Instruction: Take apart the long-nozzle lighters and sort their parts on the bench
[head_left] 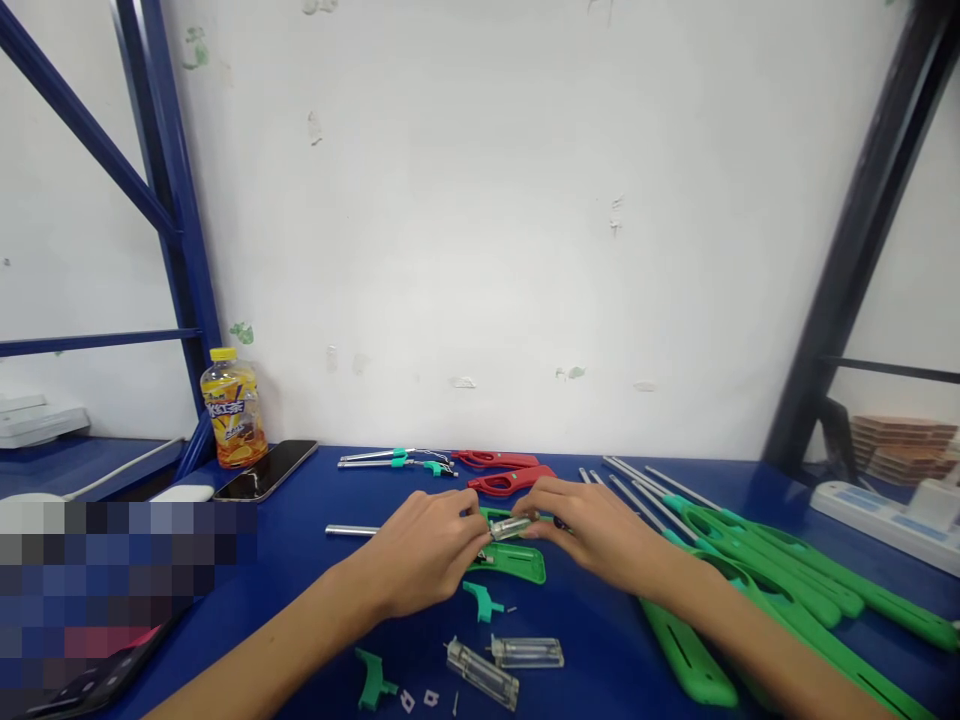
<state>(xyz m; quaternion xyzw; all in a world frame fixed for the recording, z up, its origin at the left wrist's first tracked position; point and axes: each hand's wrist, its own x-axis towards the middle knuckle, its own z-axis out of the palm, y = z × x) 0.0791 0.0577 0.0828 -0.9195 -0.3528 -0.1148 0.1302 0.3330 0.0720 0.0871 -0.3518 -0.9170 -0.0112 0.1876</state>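
Between your two hands, just above the desk (300,590), sits a small clear plastic oblong tank (511,527), and that's where everything is happening! Your left hand (433,545) pinches narrow at one end; your right hand (589,522) has its fingertips closed on the other. That two-ended grip looks meant to steady a piece too small for a full fist. Its long axis runs sideways across you, the right end tipped slightly up and away; your fingers cover the ends, so which is the valve end, you can't tell from this view.

Right under it lies an open green plastic handle shell (525,563), seemingly kept close so loose parts stay within reach. Out to your left, a silver metal tube (351,531) points sideways. Nearer you, one teal plastic trigger (482,603) and another two clear plastic tanks (527,653) lie apart from the shell, probably spread so each can be picked singly.

Further out, red plastic handles (511,480) lie beyond your hands, beside silver tubes with teal fittings (396,461). Off right, long green plastic lighters (795,580) overlap in a heap, their metal rods aimed toward the wall (480,200).
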